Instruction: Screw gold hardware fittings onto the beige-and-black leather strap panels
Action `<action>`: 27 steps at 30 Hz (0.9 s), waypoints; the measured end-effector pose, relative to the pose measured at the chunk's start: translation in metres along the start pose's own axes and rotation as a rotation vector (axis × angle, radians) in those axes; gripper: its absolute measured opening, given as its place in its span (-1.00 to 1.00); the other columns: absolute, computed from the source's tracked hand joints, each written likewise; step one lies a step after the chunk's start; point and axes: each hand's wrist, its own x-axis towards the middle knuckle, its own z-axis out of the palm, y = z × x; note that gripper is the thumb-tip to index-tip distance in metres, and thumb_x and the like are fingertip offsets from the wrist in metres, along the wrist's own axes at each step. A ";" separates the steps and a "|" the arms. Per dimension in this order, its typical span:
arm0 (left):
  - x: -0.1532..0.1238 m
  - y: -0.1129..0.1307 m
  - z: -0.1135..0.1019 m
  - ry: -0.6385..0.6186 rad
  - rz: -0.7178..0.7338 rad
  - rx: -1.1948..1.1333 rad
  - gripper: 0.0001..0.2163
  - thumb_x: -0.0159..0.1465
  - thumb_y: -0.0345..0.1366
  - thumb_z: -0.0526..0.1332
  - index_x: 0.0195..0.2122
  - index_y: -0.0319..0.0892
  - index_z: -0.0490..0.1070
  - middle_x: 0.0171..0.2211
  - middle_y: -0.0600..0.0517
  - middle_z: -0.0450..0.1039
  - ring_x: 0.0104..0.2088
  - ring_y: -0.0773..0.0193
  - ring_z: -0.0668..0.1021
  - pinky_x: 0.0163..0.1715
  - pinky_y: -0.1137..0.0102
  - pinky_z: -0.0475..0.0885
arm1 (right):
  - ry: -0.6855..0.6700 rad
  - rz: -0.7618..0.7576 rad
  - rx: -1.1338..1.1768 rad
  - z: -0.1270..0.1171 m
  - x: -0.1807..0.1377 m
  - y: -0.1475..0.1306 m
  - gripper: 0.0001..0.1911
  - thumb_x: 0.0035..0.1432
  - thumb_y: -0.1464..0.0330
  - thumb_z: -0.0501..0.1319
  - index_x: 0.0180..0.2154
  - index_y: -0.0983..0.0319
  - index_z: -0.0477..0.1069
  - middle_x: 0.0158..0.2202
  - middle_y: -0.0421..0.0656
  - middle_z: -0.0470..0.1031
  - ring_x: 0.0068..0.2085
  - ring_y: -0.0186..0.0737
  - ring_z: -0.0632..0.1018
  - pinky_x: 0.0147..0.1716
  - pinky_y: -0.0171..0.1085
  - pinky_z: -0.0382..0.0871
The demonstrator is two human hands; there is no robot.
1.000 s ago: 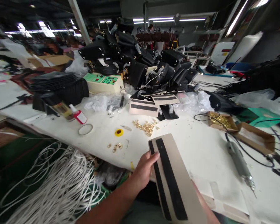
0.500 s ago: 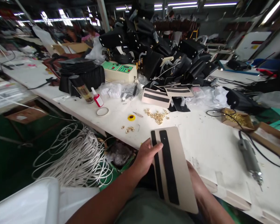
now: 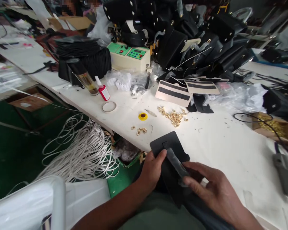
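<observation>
A black leather-like panel [image 3: 171, 140] is held tilted over the table's front edge, black face up. My left hand [image 3: 150, 171] grips its left edge, thumb on top. Across the panel runs a narrow handle wrapped in clear plastic [image 3: 175, 162]. My right hand [image 3: 212, 187] closes thumb and fingers on the handle's lower end at the panel's right side. The panel's underside is hidden. Beyond my hands lie a pile of gold-coloured metal fittings [image 3: 175, 117], a smaller group of them [image 3: 141, 131], a yellow ring-shaped roll [image 3: 142, 116] and a pointed tool [image 3: 150, 112].
Beige-backed panels [image 3: 174, 92] lie behind the fittings. A red bottle [image 3: 103, 91], a tape ring [image 3: 109, 106] and a control box [image 3: 131, 59] stand left. Black bags [image 3: 172, 48] are heaped at the back. An electric screwdriver [image 3: 286, 175] lies right; white cord [image 3: 86, 153] hangs at left.
The panel has been turned over, from its beige side with black strips to its black side. My right hand has come from behind it to the handle. The view has tipped downward.
</observation>
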 end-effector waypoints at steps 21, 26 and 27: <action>-0.021 0.054 -0.122 0.401 0.149 -0.006 -0.48 0.06 -0.07 0.58 -0.01 -0.23 0.64 -0.16 -0.10 0.73 -0.18 0.04 0.73 -0.04 0.20 0.61 | 0.038 -0.075 -0.397 0.135 0.173 -0.015 -0.83 0.31 0.18 0.30 -0.25 0.10 0.62 -0.19 -0.23 0.65 -0.26 -0.21 0.59 -0.34 -0.25 0.24; -0.019 0.054 -0.120 0.389 0.148 0.014 -0.51 0.08 -0.07 0.57 -0.03 -0.22 0.65 -0.18 -0.08 0.72 -0.19 0.07 0.72 -0.07 0.24 0.60 | 0.051 -0.048 -0.391 0.138 0.176 -0.017 -0.85 0.28 0.21 0.29 -0.27 0.10 0.61 -0.20 -0.21 0.65 -0.27 -0.18 0.57 -0.34 -0.24 0.23; -0.019 0.054 -0.119 0.386 0.147 0.017 -0.50 0.07 -0.07 0.57 -0.02 -0.22 0.65 -0.17 -0.08 0.72 -0.18 0.06 0.72 -0.06 0.23 0.60 | 0.057 -0.044 -0.343 0.138 0.177 -0.017 -0.86 0.26 0.24 0.29 -0.28 0.11 0.61 -0.20 -0.21 0.65 -0.26 -0.18 0.57 -0.32 -0.24 0.25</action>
